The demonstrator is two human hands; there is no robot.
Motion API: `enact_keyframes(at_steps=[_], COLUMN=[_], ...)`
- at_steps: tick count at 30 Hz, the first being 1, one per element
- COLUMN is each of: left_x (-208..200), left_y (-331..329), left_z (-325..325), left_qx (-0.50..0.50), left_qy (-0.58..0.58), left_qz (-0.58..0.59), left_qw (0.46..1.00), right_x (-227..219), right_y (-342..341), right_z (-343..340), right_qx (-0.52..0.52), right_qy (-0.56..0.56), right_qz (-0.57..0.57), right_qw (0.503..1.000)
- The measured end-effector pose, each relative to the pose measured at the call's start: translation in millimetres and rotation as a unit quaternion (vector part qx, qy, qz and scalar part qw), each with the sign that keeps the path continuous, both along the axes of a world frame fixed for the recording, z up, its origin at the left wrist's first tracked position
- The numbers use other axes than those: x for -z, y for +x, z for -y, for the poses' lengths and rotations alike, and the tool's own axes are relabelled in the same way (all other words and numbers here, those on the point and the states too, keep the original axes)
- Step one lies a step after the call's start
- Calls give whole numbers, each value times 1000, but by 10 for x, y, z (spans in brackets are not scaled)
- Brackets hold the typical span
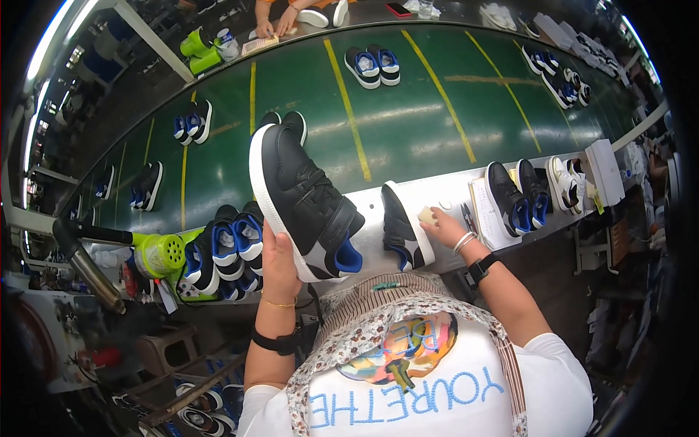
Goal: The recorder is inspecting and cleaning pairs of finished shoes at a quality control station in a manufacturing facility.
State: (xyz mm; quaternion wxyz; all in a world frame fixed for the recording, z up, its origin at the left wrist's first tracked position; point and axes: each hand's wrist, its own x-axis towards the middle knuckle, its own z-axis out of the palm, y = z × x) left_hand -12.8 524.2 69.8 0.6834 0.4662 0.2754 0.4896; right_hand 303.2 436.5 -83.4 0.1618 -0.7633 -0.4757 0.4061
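Raised in front of me is a black sneaker [302, 191] with a white sole and blue lining, its toe pointing away. My left hand [279, 268] is closed around its sole side near the heel. A second black sneaker [397, 227] lies tipped on its side on the metal ledge [371, 206], its white sole facing right. Just right of that sole, my right hand [446, 230] pinches a small cream-coloured block [427, 215]. The block looks like an eraser or a bit of sponge; I cannot tell which.
Beyond the ledge runs a green conveyor belt [408, 131] with yellow lines, carrying several shoe pairs [373, 67]. At left, black sneakers [226, 244] fill a green rack beside a green blower [162, 253]. At right stand shoes [507, 197] and papers [486, 218]. Another person's hands [275, 28] work across the belt.
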Motion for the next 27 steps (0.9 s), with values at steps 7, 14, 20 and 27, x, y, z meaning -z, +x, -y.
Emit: enact_keyframes(at_steps=[7,14,20,27], left_x=[-5,106,263,212], left_y=[131,317,393,460], left_z=[-71,-109,-118,-145], left_qx=[29,62,90,88], left_qy=[-154,-425,-478,-485], left_qz=[87,207,209,275], left_qw=[984,879,848,826], right_x=[388,-700,-1173,-1375], right_y=[-285,-566,-807,-929], right_z=[101,-158,-295,-373], right_qx=[-4,246,229,250], right_qy=[110,-19,13,10], right_qz=[-67,-685,-776,-771], right_qw=[992,686,587,586])
